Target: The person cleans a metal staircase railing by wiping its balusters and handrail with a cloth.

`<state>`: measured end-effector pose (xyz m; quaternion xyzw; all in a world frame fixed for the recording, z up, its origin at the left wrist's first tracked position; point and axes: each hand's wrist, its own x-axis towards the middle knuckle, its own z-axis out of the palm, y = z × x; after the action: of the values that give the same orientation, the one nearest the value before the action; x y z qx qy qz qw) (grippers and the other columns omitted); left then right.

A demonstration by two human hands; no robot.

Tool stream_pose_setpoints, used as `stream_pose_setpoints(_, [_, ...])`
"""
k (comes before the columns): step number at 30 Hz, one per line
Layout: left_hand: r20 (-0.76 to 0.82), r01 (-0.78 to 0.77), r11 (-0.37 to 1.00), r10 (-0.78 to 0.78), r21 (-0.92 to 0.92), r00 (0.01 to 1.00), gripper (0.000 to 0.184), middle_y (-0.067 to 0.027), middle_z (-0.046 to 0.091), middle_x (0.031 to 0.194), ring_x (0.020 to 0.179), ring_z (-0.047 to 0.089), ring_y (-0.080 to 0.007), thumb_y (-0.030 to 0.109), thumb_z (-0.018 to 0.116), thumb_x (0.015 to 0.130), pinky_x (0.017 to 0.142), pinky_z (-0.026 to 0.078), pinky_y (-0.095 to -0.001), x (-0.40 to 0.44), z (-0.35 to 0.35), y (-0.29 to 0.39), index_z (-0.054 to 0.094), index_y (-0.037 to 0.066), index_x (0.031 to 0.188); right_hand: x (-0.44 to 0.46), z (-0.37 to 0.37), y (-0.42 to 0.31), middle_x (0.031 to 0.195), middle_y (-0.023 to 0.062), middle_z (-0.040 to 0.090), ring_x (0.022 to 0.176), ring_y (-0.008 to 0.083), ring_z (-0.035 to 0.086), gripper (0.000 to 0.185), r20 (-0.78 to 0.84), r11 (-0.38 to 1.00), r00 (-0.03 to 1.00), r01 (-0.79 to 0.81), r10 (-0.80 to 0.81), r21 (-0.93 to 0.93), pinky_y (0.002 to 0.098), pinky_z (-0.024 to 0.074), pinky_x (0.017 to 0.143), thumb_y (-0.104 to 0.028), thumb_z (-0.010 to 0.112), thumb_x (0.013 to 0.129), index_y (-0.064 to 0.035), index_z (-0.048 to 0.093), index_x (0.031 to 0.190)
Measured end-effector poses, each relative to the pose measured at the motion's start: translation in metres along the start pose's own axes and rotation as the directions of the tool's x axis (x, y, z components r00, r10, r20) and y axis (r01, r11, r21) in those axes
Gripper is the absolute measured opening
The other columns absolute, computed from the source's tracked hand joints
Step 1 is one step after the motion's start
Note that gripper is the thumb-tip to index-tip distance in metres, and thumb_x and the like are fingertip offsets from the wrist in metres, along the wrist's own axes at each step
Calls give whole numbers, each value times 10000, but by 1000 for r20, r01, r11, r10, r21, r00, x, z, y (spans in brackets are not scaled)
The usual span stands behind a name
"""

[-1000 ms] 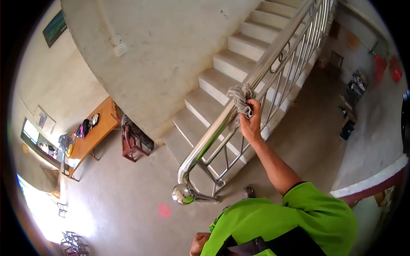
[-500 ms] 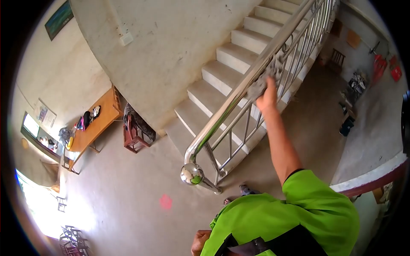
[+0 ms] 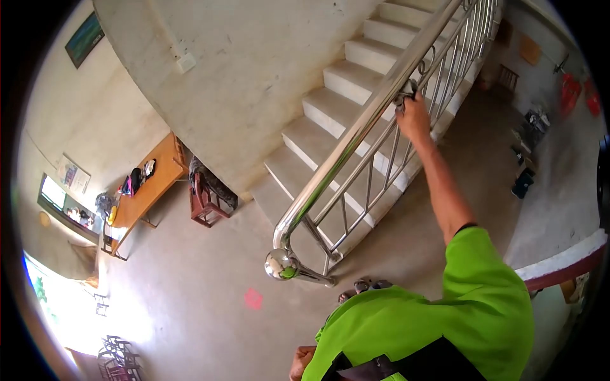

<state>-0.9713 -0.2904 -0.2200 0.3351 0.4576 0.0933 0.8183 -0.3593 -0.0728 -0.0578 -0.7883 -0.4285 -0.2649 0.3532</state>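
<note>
My right hand (image 3: pixel 414 117) is stretched out to the stair railing, closed around a crumpled grey cloth (image 3: pixel 405 93). The cloth touches the underside of the shiny metal handrail (image 3: pixel 356 136), near the tops of the thin balusters (image 3: pixel 394 149). Part of the cloth is hidden by my fingers. At the lower edge of the view, my left hand (image 3: pixel 302 362) hangs beside my body with its fingers curled in. Nothing shows sticking out of it. A round metal ball (image 3: pixel 281 263) caps the handrail's lower end.
Concrete stairs (image 3: pixel 308 140) climb behind the railing. To the left stand a wooden table (image 3: pixel 152 184) with items on it and a dark red chair (image 3: pixel 204 200). Stacked chairs (image 3: pixel 119 359) are at the lower left. Shoes (image 3: pixel 523 183) lie on the floor to the right.
My right hand has shifted slightly up and right along the railing. The cloth, spread along the handrail before, is now bunched smaller in my grip. The whole view has shifted slightly.
</note>
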Motion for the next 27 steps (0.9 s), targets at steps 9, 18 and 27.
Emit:
stream_pose_setpoints(9, [36,-36,999,37,-22,999,217,18,580,642,560,507,-54,63,539,890,494,369,-233,17,28,8,630,-23,713,-49,26,-18,1177,121,557,875,344,640,238,370,985,916,174,-156,-17,453,537,737,-162,675,735,-79,667,958])
stream_pose_setpoints(18, [-108,-127,989,135,75,985,213,14,580,641,562,509,-54,60,541,884,497,371,-241,8,16,17,631,-26,713,-170,83,-113,947,214,613,763,361,662,165,566,946,758,274,-324,176,463,549,698,-165,647,756,-6,673,787])
stream_pose_setpoints(27, [45,142,986,-138,-84,989,208,11,590,657,595,523,-57,51,548,881,531,399,-231,-54,-81,77,633,-23,706,-270,88,-162,1045,179,579,862,342,631,261,539,837,828,-179,-156,517,429,519,704,-129,647,732,-12,652,966])
